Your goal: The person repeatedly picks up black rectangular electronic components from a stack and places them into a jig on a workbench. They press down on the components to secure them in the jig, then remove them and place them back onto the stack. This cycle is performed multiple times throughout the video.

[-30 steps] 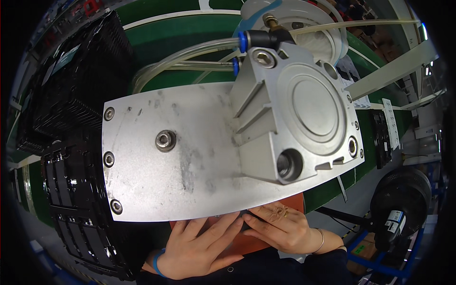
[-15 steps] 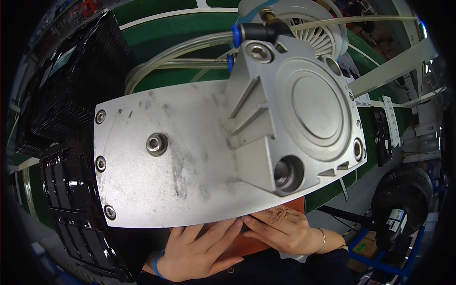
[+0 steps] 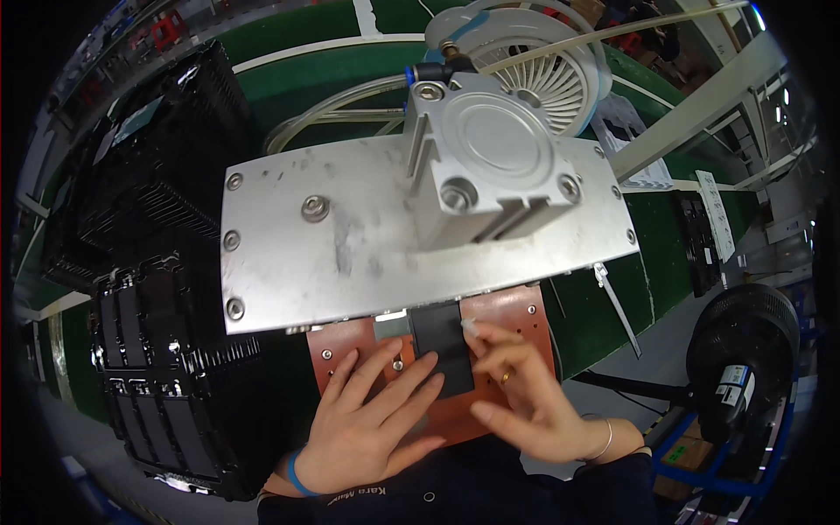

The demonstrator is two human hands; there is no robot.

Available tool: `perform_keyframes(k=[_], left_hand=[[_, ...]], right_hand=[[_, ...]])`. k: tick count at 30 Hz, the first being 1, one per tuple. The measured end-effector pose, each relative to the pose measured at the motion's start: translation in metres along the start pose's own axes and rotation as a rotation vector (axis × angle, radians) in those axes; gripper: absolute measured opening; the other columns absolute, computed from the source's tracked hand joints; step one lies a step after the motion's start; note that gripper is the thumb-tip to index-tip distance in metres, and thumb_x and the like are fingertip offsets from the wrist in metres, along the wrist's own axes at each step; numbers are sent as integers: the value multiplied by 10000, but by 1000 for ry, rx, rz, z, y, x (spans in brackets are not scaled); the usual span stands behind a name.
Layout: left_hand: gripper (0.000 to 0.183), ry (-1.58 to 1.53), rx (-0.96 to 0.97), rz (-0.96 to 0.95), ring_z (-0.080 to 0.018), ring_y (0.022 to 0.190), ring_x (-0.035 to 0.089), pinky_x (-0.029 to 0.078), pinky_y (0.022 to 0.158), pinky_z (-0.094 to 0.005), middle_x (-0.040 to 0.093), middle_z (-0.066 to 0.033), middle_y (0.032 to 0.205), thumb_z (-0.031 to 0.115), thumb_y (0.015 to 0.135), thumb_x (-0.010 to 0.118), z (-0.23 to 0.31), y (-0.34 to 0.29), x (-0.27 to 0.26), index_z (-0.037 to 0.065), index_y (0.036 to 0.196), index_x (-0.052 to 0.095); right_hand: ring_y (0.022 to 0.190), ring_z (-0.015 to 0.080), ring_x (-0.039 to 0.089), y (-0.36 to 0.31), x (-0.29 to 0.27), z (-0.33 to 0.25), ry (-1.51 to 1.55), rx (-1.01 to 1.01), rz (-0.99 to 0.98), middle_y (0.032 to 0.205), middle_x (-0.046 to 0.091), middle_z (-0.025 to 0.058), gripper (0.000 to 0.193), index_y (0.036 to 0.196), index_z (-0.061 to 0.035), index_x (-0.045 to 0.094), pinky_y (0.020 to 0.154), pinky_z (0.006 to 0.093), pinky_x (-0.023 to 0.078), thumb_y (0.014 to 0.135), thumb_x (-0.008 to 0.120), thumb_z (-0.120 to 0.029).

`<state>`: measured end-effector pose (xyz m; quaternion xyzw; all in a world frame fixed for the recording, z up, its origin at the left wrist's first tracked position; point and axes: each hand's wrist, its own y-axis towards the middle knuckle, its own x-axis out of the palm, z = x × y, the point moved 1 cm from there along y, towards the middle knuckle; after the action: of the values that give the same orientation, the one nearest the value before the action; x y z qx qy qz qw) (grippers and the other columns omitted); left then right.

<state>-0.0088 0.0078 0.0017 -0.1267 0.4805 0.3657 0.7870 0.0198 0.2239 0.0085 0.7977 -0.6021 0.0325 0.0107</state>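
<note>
My left hand (image 3: 372, 429), a blue band at its wrist, lies with spread fingers over an orange-brown fixture plate (image 3: 516, 315). Its fingertips rest on a flat dark rectangular piece (image 3: 442, 350) set in the fixture's middle. To the right, my right hand (image 3: 538, 398) has fingers bent but apart, the thumb well away from the index finger. Something whitish shows at one of its fingertips, beside the dark piece's right edge; I cannot tell what it is. Above the fixture is a silver metal plate (image 3: 289, 254) carrying a square pneumatic cylinder (image 3: 499, 140), which hides the fixture's far part.
Stacked black plastic trays (image 3: 166, 350) stand at my left. Behind the cylinder, clear air hoses (image 3: 341, 101) run near a white fan (image 3: 560, 79). A black round machine part (image 3: 744, 350) on a blue frame is at the right. Green mat (image 3: 577, 306) covers the bench.
My view has shifted back, so the press looks smaller and more of the fixture and dark piece shows. Both hands have opened out; the right has moved apart from the left.
</note>
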Motion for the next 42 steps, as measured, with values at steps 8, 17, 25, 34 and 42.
perform_keyframes(k=[8,17,25,34,42], left_hand=[[486,-58,53,167,-320,1279,484,396,1027,-533,567,-94,1335,321,788,743,-2,-2,4,88,1206,651],[355,-269,-159,622,-174,557,569,471,523,-286,667,-98,894,136,759,798,18,-12,5,13,1074,689],[210,-853,-356,635,-43,549,580,444,486,-210,679,-59,718,67,853,737,28,-39,3,-27,1035,692],[168,-387,-489,847,-46,483,486,368,415,-223,592,-15,650,107,866,719,-7,-110,-116,-42,901,651],[388,-368,-807,483,-34,573,529,438,504,-177,592,28,720,230,879,718,-152,-84,-144,-32,1158,651]], right_hand=[[1124,116,563,20,-10,-12,242,395,270,1244,488,70,402,1235,-80,428,879,280,507,907,658,-43],[851,101,639,0,4,-1,52,150,199,1011,636,84,551,1367,-26,428,674,215,519,871,646,73],[917,157,657,-18,55,5,16,-63,62,1100,619,124,602,1428,2,432,727,239,538,868,608,136],[969,238,677,-13,75,-9,-416,-462,-23,1153,612,171,551,1351,22,523,816,295,590,826,685,67],[764,223,670,-4,80,-19,-672,-613,-410,893,694,84,252,1037,-56,713,663,313,546,793,765,-88]])
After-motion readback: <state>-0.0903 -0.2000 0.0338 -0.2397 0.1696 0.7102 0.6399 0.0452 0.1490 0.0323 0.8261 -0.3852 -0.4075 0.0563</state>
